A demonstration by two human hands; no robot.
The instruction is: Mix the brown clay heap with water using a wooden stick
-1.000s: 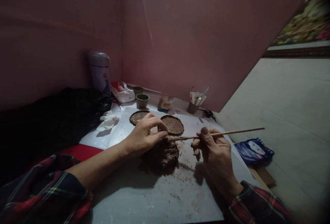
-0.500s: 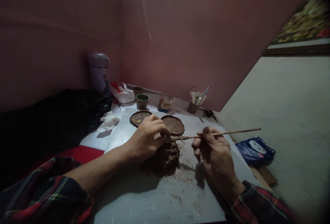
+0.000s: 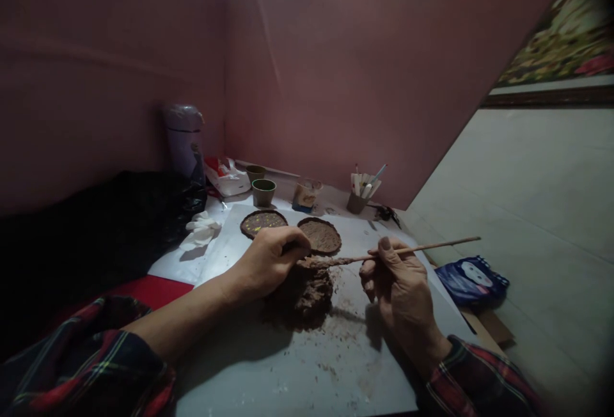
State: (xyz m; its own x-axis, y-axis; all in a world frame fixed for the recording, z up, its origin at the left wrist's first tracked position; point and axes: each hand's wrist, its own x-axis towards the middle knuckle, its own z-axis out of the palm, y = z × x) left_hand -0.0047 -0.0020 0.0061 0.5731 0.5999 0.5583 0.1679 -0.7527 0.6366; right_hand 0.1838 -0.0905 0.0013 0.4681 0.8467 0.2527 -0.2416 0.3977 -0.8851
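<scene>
My right hand (image 3: 403, 286) grips a thin wooden stick (image 3: 439, 244) between thumb and fingers. The stick lies nearly level, its left end coated in brown, clay-like paste. By that coated end is my left hand (image 3: 271, 257), its fingertips pinched together; what they hold, if anything, is hidden. Just below sits a rough mound of brown clay-like material (image 3: 309, 295), partly shaded by the left hand. Beyond the hands lie two round, dark-rimmed brown discs: a yellow-speckled disc (image 3: 261, 220) and a plain disc (image 3: 319, 236).
A white sheet (image 3: 297, 372) with brown crumbs covers the table. Behind stand a green-rimmed cup (image 3: 263, 193), a clear container (image 3: 307, 194), a pot of brushes (image 3: 357, 203) and a purple bottle (image 3: 185, 142). White gloves (image 3: 200, 230) lie left; a blue pouch (image 3: 472, 281) lies right.
My left hand has shifted slightly left and turned, with its fingers more tightly bunched. More of the stick's coated end now shows beneath it. The right hand has barely moved.
</scene>
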